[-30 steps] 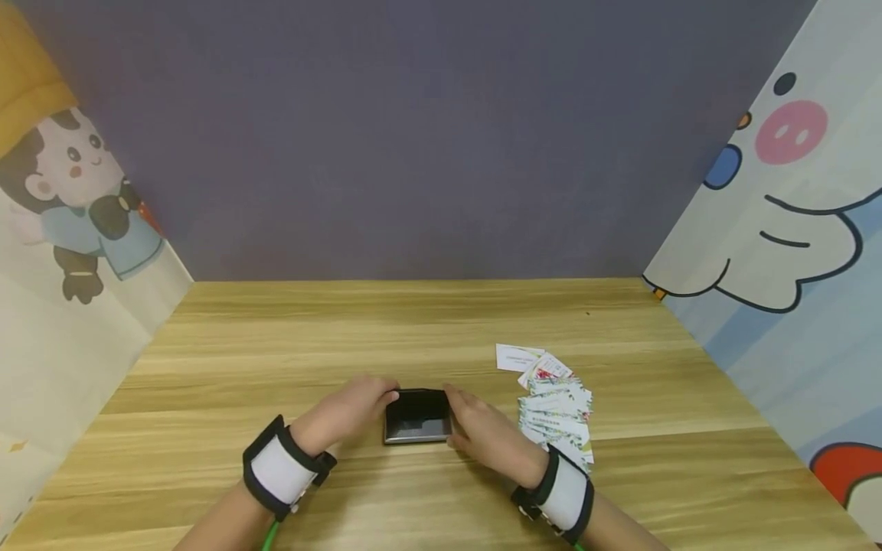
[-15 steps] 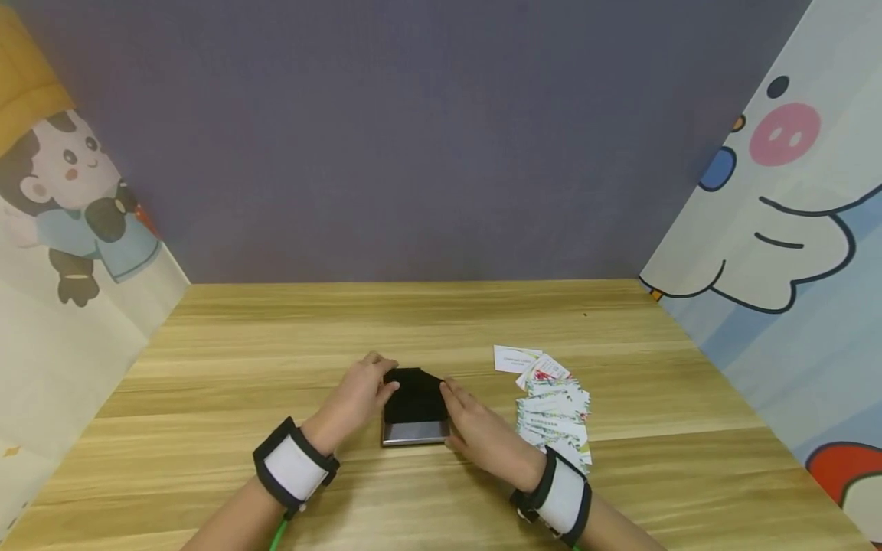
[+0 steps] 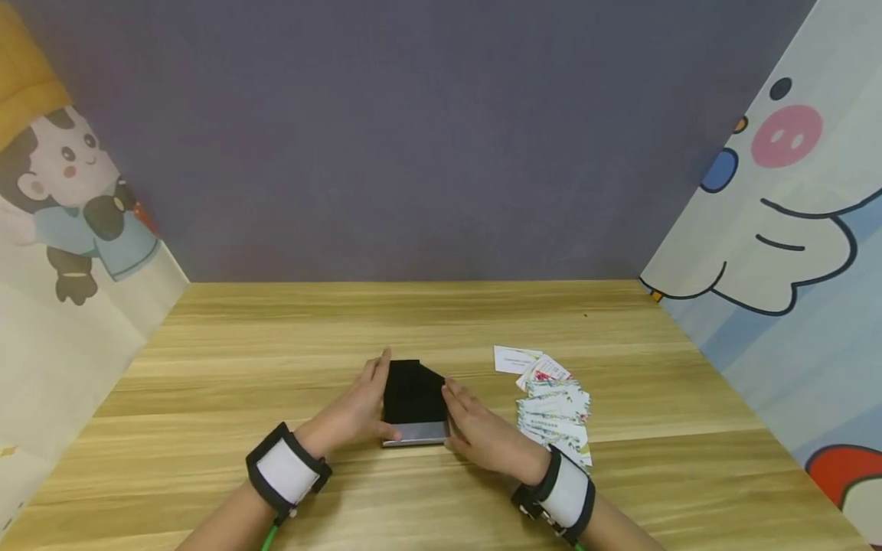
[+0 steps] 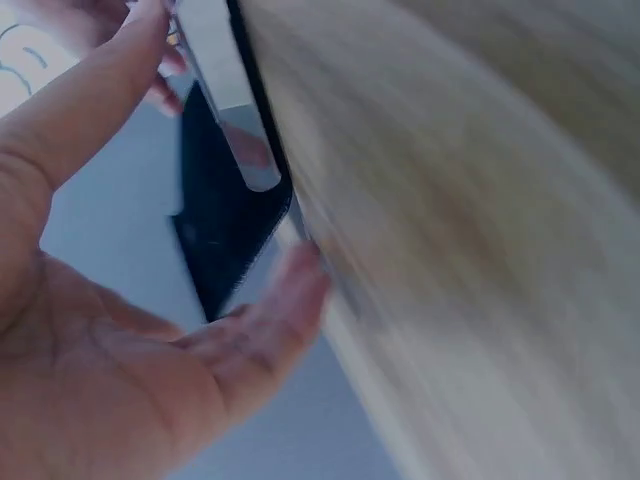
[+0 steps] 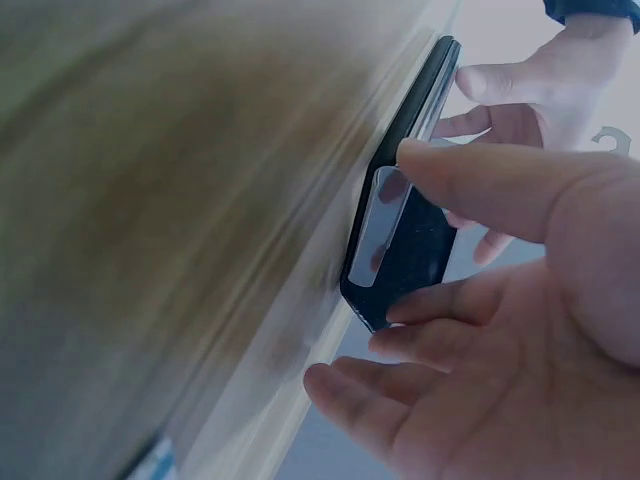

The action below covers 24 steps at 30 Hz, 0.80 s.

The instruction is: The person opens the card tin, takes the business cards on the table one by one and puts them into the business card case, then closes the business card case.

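Note:
In the head view a flat card case [image 3: 415,394] in black and silver lies on the wooden table, its black lid swung back away from the person and a metal strip [image 3: 420,434] along the near edge. My left hand [image 3: 353,409] lies along its left side, thumb at the near left corner and fingers stretched toward the lid. Along the right side my right hand [image 3: 491,435] touches it with nearly straight fingers. Seen from the right wrist, the thumb is on the case's metal side [image 5: 378,225]. What the case holds is hidden.
To the right, a fanned pile of printed cards [image 3: 553,413] lies close beside the right hand, with one white card [image 3: 515,358] at its far end. A grey panel [image 3: 413,153] rises behind the wooden table [image 3: 289,329]; cartoon-printed walls flank both sides.
The case's lid has gone from raised to folded back and flatter. My left hand has let go of the lid's far corner and moved to the case's left side. The right hand stays nearly still.

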Each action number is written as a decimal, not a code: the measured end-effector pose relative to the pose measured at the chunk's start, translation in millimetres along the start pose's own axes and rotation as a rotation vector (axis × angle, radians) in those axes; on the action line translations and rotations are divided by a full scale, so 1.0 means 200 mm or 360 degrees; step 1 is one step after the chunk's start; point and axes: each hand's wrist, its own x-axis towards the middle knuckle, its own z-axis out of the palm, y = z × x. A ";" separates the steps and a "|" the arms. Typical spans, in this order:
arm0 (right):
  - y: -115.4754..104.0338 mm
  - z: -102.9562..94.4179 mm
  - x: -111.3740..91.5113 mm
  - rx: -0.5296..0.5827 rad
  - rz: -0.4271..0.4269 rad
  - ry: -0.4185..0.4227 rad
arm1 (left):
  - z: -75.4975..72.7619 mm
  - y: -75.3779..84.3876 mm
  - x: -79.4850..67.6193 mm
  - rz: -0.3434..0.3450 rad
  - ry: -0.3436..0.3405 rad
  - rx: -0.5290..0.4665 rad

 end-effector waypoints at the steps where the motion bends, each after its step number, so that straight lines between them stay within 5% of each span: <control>1: 0.00 0.00 0.00 0.0001 -0.0002 -0.0009 | 0.00 0.00 0.00 -0.0011 -0.0019 -0.0028; 14: 0.00 -0.02 -0.05 -0.0047 -0.0029 0.0049 | 0.00 -0.03 -0.01 -0.0094 -0.0179 0.0025; 24: 0.11 -0.13 -0.22 -0.0073 0.0244 0.0158 | -0.04 -0.03 -0.06 -0.0003 -0.0317 0.0075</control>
